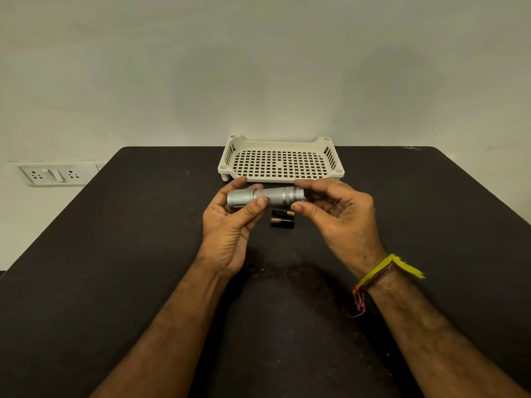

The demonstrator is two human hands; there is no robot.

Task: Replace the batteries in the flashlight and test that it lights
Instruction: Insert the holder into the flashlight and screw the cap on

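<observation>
A silver flashlight (270, 196) is held level above the dark table (115, 254), its wide head to the left. My left hand (230, 222) grips the head end, thumb on the near side of the barrel. My right hand (336, 216) pinches the tail cap end between thumb and fingers. Two black and copper batteries (283, 220) lie side by side on the table just under the flashlight, between my hands.
A cream perforated plastic tray (280, 160) stands at the table's far edge, against the wall. A wall socket plate (54, 175) is off to the left beyond the table edge. A yellow thread band circles my right wrist (382, 271).
</observation>
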